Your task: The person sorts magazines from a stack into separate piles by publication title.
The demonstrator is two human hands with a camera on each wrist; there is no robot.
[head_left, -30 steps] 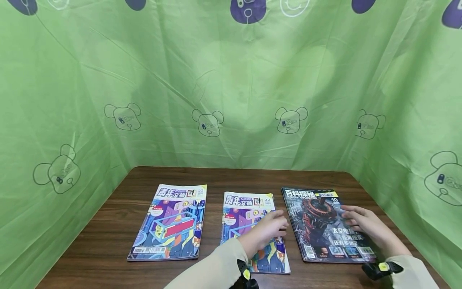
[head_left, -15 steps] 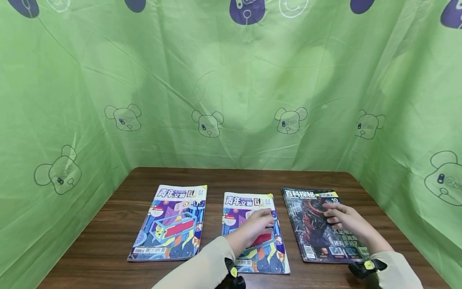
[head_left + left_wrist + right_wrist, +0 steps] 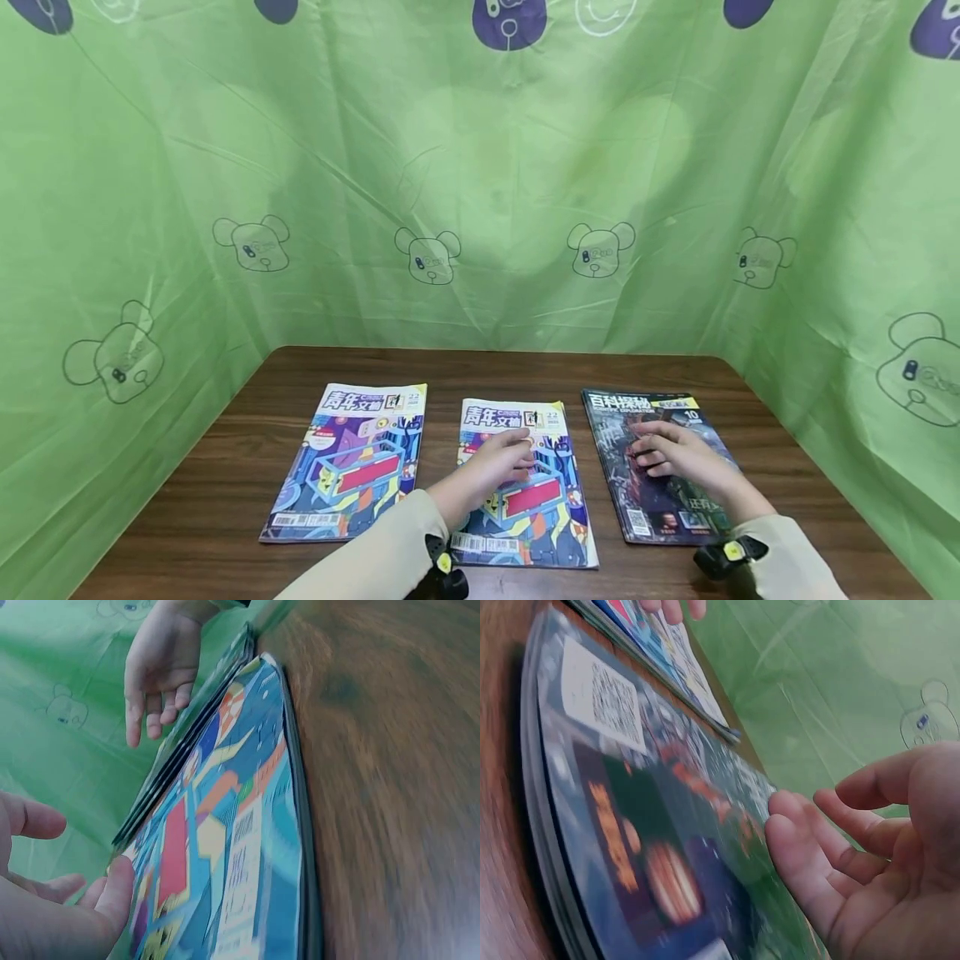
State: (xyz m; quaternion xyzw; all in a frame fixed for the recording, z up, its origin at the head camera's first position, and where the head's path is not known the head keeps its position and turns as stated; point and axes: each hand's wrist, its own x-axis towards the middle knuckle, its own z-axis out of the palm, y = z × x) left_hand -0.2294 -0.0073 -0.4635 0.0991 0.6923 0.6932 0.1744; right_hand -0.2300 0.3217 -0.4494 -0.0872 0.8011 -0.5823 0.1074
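My left hand [image 3: 486,468] hovers over the middle magazine [image 3: 540,529], a purple and blue one with a red box on its cover. Its fingers are loosely bent and hold nothing. To the right, a dark magazine [image 3: 611,446] with a reddish machine on the front lies under my right hand [image 3: 681,460]. That hand's fingers [image 3: 802,840] are relaxed, with nothing between them; the right wrist view shows them above the glossy cover. Layered edges in both wrist views suggest stacked copies. The left wrist view also shows my left hand [image 3: 64,900] beside the colourful cover.
Another purple and blue magazine [image 3: 352,471] lies at the left, apart from the middle one. All rest on a dark wooden table [image 3: 510,371]. A green curtain [image 3: 480,183] with bear drawings surrounds the table's back and sides.
Both hands have moved left, the left across the middle magazine and the right across the dark one. The magazines stay in place on the table.
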